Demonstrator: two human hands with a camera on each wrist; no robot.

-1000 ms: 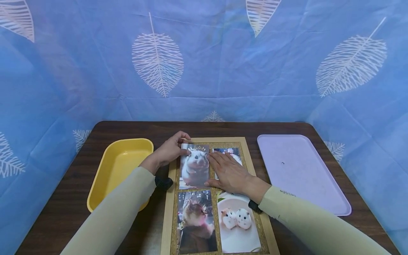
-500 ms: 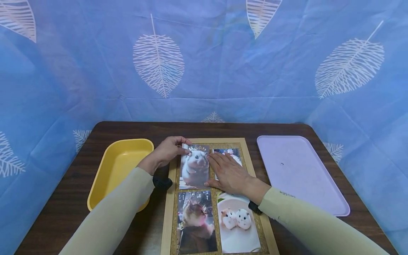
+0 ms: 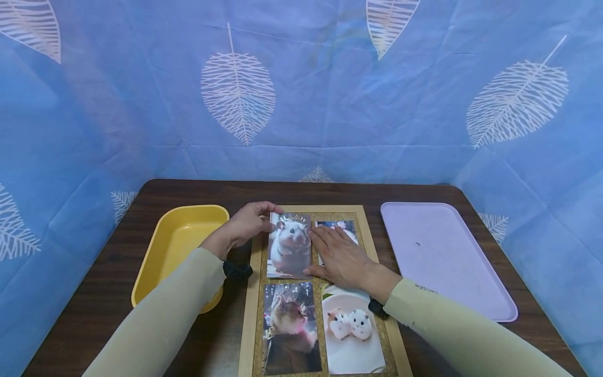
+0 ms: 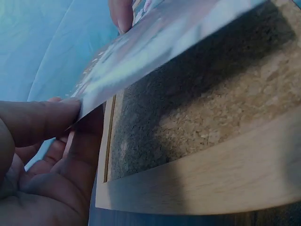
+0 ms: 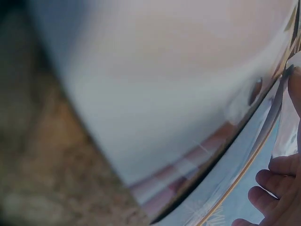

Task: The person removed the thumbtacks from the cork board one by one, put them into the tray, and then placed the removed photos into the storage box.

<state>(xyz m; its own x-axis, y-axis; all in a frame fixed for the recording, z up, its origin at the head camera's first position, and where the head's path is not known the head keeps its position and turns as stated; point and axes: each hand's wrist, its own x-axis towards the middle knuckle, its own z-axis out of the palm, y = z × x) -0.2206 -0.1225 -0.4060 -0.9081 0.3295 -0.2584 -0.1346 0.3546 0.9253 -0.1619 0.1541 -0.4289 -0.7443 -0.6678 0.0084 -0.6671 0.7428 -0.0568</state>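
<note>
Hamster photo (image 3: 287,254), the one with a gold crown, sits at the upper left of the board (image 3: 316,324), and from the left wrist I can see its edge standing up off the bare cork (image 4: 225,108), with dark shade beneath. The person's left hand (image 3: 245,225) has its far left corner pinched, thumb on top and fingers beneath, so the gap is closed down to the thickness of the paper. The right hand (image 3: 341,256) comes in from the other side with fingers nearly straight and thumb spread away from them, the tips touching the right edge of that same photo; it is not curled round anything I can make out. Its back covers most of the upper right photo (image 3: 347,226), which shows only a strip of dark and pink. Below, side by side, lie the lower left photo (image 3: 292,335), a brown furry animal, and the lower right photo (image 3: 353,353), two small hamsters on a white dish. A pale wooden frame (image 3: 320,208) runs round the cork. On the dark table (image 3: 216,191), a yellow tray (image 3: 162,262) stands to the left and a flat purple tray (image 3: 447,251) to the right, with a blue cloth (image 3: 330,104) of white leaves hanging behind
</note>
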